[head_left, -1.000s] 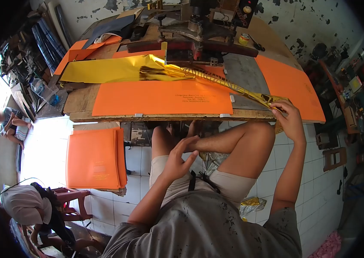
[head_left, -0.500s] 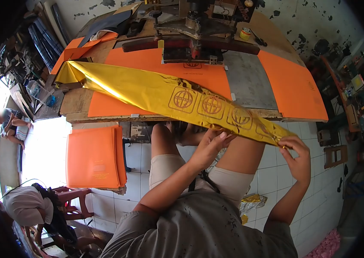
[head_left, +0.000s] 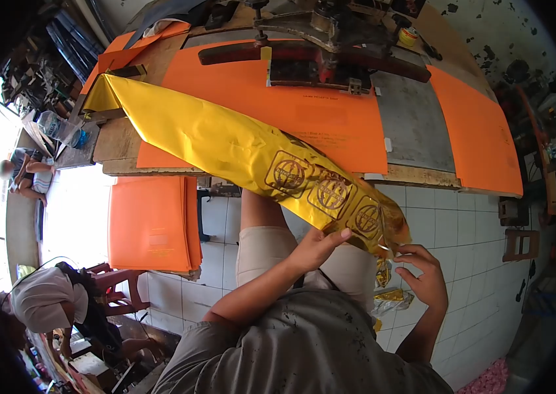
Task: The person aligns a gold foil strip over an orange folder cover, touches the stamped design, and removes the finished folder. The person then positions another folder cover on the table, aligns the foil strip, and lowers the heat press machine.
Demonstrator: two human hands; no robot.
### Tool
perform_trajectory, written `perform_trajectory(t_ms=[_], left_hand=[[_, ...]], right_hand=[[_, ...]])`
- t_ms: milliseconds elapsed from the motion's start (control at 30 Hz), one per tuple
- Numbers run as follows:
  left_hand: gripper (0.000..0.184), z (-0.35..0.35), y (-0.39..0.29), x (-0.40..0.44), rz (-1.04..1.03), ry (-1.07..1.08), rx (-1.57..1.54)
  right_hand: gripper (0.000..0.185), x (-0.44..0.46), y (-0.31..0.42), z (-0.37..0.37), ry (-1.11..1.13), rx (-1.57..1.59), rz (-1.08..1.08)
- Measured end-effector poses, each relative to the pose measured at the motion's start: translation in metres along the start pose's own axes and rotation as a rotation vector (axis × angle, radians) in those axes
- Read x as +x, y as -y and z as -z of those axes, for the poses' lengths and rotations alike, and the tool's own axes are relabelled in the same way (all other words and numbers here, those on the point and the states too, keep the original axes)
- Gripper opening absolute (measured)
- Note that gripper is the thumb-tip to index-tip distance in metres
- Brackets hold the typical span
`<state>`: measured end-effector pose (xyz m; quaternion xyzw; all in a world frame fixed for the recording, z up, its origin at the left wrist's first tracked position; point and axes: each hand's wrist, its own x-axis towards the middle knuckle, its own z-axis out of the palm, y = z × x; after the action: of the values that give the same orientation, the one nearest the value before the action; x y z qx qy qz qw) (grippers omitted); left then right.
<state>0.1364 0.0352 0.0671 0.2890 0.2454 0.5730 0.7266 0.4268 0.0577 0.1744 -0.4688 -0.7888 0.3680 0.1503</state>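
Note:
A long strip of gold foil [head_left: 206, 138] stretches diagonally from the table's left side down over my lap. Globe emblems in frames show as cut-out-like marks towards its near end, which is crumpled. My left hand [head_left: 321, 251] grips the foil's lower edge, thumb on top and the other fingers partly hidden beneath. At the foil's crumpled tip is my right hand [head_left: 426, 274], its fingers curved and the thumb apart from them; the fingertips are close to or touching the tip. Behind the foil, a printed orange sheet [head_left: 350, 128] lies under the press [head_left: 321, 52].
Another orange sheet [head_left: 478, 131] lies at the table's right, beside a grey plate [head_left: 413, 125]. A stack of orange sheets [head_left: 150, 223] stands below the table's left edge. Foil scraps [head_left: 393, 301] are on the tiled floor. A person in a pale head covering [head_left: 48, 299] sits at lower left.
The foil's near end has come down and left towards my body, with both hands. My right thumb and fingers have parted from their pinch. The view has shifted slightly.

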Motion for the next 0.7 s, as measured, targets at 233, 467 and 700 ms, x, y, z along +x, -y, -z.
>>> perform_trajectory(t_ms=[233,467,700], left_hand=[[0.060,-0.002,-0.013,-0.008,0.071,-0.011,0.201],[0.058,-0.006,-0.015,-0.008,0.077,0.003,0.161],[0.053,-0.006,-0.013,-0.011,0.071,-0.001,0.183]], right_hand=[[0.018,0.025,-0.009,-0.015,0.017,-0.054,-0.033],[0.012,0.049,-0.006,-0.022,-0.222,-0.066,-0.072],[0.012,0.059,0.000,-0.032,-0.347,0.035,-0.011]])
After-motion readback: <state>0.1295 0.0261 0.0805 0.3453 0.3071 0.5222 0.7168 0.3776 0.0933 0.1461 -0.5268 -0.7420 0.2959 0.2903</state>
